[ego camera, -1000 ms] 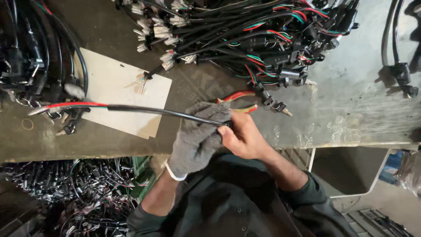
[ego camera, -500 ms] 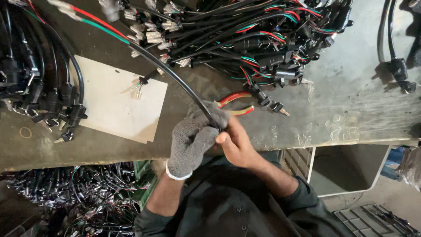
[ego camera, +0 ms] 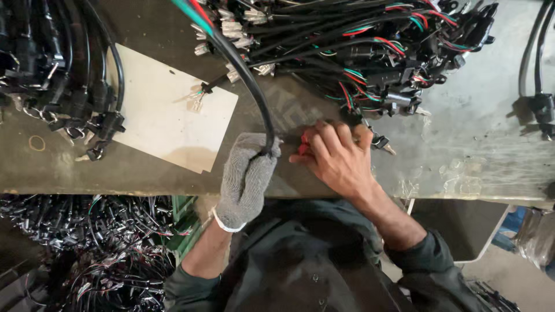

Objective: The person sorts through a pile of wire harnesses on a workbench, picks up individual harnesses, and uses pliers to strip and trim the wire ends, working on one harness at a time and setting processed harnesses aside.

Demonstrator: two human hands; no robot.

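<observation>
At the near edge of the bench (ego camera: 474, 144): both hands are seen from above, side by side, at about 6 o'clock of the view.
Left hand (ego camera: 245, 179): a grey knitted glove is worn; the fingers are closed tight around a thick black cable (ego camera: 254, 95), gripped at its lower end.
Black cable: it is carried up from the gloved fist toward 11 o'clock, ending in red and green wires (ego camera: 193, 11) at the top edge.
Right hand (ego camera: 338, 159): bare, laid palm-down on the bench at 3 o'clock of the glove; the fingers are curled over red-handled pliers (ego camera: 303, 144), of which only a red part shows. How firmly they are gripped cannot be told.
Cable heap (ego camera: 358, 46): a tangle of black leads with white connectors is piled at 12 o'clock.
White sheet (ego camera: 165, 115): it is laid flat at 10 o'clock of the glove.
Second bundle (ego camera: 52, 75): black leads are heaped at 9 o'clock.
</observation>
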